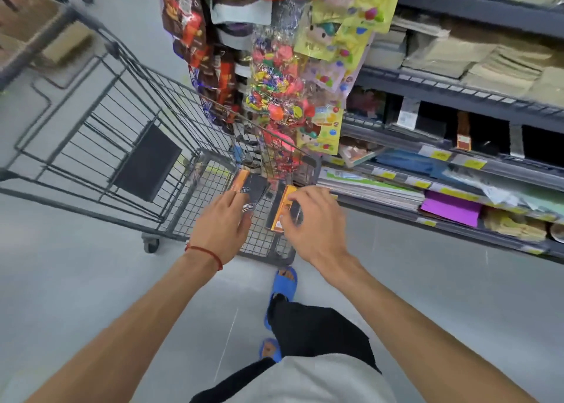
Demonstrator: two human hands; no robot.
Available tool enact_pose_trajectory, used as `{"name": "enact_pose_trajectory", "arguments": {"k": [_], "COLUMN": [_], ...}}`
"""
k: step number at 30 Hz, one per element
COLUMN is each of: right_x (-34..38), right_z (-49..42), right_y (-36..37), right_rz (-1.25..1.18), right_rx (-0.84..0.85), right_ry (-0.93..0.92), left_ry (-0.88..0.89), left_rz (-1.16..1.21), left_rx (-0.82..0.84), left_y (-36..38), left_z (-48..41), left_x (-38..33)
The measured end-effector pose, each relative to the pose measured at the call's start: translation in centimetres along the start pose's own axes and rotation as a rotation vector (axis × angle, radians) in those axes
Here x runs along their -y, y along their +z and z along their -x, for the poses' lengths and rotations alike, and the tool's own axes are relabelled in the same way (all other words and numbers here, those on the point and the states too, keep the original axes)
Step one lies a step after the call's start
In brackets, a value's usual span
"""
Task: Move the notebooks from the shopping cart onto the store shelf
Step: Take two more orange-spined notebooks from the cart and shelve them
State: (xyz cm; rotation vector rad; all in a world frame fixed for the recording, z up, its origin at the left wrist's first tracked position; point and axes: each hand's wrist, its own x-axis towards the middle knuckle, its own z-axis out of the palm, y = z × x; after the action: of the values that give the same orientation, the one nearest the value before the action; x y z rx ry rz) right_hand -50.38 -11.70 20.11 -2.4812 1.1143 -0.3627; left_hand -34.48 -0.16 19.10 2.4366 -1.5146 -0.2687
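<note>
- The left hand (222, 219) covers the near end of the left notebook (250, 185); its thumb is out of sight, so the grip cannot be told
- The right hand (311, 219), curled round the right notebook (278, 210), hides its right half; the cover print is smeared
- The shopping cart (122, 121) is motion-blurred and cut by the left edge; hanging packets (274, 97) at upper centre mask its far corner
- Yellow price labels (439, 156) on the store shelf (457, 92) at right are unreadable
- Both forearms leave the bottom edge
</note>
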Motion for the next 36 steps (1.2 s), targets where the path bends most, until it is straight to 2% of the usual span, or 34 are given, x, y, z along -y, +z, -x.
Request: {"name": "enact_pose_trajectory", "arguments": {"k": [8,14,21,25,31,36], "right_x": [1.4,3.1,5.6,6.3,5.3,3.1], "right_z": [-7.3,-10.1,-11.4,-11.8,-11.8,-12.1], "right_y": [5.1,9.6,17.3,22.4,27.9,31.7], "right_rz": [0.028,0.023,-0.001,-0.005,0.05,0.061], "right_rx": [0.161,0.21,0.188,0.184,0.183,0.191], "right_ry": [0.053,0.163,0.422,0.51,0.561,0.572], "left_ry": [-0.01,-0.031,0.024,0.038,-0.049,-0.24], "left_rz": [-0.004,0.044,0.069,0.06,0.104,0.216], "left_rx": [0.115,0.215,0.448,0.55,0.626,0.643], "left_y": [0.8,2.5,6.9,9.8,15.6,22.5], "left_z": [-6.4,-9.8,-12.7,-14.1,-16.4,-18.6], "left_x": [6.0,11.2,18.9,22.8,25.7,26.1]}}
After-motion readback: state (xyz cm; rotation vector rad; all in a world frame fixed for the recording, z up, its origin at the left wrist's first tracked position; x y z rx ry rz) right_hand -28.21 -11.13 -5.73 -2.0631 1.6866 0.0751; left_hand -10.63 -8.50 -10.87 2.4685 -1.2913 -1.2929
